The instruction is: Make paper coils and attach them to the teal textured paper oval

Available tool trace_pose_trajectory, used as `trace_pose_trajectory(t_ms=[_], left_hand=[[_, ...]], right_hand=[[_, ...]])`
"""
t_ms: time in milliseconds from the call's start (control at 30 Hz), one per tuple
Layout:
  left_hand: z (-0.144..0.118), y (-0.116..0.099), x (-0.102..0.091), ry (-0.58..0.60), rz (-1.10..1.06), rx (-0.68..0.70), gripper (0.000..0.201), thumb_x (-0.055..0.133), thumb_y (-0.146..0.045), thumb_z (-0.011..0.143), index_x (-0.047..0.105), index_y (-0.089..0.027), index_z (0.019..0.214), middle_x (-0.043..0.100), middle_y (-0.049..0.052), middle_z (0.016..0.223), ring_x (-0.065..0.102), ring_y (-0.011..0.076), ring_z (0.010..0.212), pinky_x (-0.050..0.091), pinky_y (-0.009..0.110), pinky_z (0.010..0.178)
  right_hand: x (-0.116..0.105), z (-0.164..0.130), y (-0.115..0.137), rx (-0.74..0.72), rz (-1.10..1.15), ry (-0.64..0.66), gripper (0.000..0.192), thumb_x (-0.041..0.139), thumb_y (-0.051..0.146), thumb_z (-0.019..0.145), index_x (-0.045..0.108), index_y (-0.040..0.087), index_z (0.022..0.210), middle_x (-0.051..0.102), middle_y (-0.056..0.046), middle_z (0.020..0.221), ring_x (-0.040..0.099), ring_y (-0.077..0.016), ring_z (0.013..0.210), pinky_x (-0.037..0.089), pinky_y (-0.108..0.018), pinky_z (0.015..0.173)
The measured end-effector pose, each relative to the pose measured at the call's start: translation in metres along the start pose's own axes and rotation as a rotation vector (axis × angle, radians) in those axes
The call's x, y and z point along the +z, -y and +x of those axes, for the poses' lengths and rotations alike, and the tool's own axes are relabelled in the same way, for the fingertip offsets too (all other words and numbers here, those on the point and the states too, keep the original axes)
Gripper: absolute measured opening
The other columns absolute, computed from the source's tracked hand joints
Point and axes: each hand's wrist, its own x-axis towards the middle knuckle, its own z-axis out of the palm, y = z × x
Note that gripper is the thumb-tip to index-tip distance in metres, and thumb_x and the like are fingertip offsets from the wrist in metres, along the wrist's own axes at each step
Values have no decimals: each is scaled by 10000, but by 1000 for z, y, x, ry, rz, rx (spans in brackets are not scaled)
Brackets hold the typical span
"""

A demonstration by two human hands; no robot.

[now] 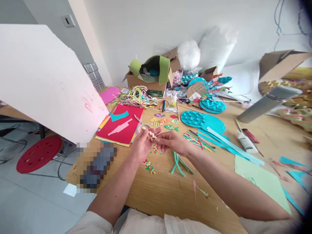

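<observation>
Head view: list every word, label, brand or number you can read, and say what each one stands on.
No text can be read here.
White tube: any print is too small to read.
Round cardboard disc: faint marks, too blurred to read.
Glue bottle: label too small to read.
Wall plate: a dark slot, no lettering shows.
Pixelated patch on the table: hidden.

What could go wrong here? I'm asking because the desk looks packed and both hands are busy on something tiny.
1. The left hand and right hand pinch a small piece above loose paper bits; if dropped, it could get lost among them.
2. The glue tube lies near the right forearm; a sweep might knock it away.
3. The big white board leans over the red paper and may slide.
</observation>
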Motion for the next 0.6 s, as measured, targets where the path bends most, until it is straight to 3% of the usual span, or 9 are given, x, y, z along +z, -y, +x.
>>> trace_pose_trajectory(t_ms=[100,267,367,433,533,600], left_hand=[[0,0,12,83,57,3,331,741,-425,762,688,-181,978,732,96,1027,636,253,1110,503,368,894],[5,14,25,108,81,-23,215,750,-356,764,645,-187,847,733,81,1004,683,214,890,526,331,729],[9,28,26,89,78,-93,254,744,-391,765,611,-184,827,724,42,865,625,134,606,478,267,555],[12,36,25,62,91,-118,274,760,-395,747,610,-182,835,692,7,745,577,106,522,428,233,492],[12,45,23,56,88,-155,300,781,-397,722,615,-176,839,716,36,812,672,157,719,477,249,601],[11,49,22,62,90,-174,308,784,-398,717,624,-171,848,735,71,890,691,208,898,502,289,731]], right_hand=[[-5,-6,4,-48,46,-44,485,742,613,671,624,143,658,622,12,552,553,-78,458,427,-209,454],[-14,-21,1,-41,110,-79,456,759,561,696,642,123,658,656,-16,581,573,-83,457,450,-198,443],[-14,-33,-7,2,281,-105,452,649,567,815,665,118,769,709,-68,657,628,-112,507,492,-213,482],[-14,-41,-13,45,418,-149,451,515,553,913,665,128,878,725,-85,684,662,-137,541,508,-227,497],[-15,-51,-22,107,495,-211,424,416,490,974,653,141,934,739,-100,713,676,-149,553,511,-233,499],[-15,-54,-29,126,486,-223,416,475,502,947,660,134,889,744,-109,735,672,-148,554,510,-236,503]])
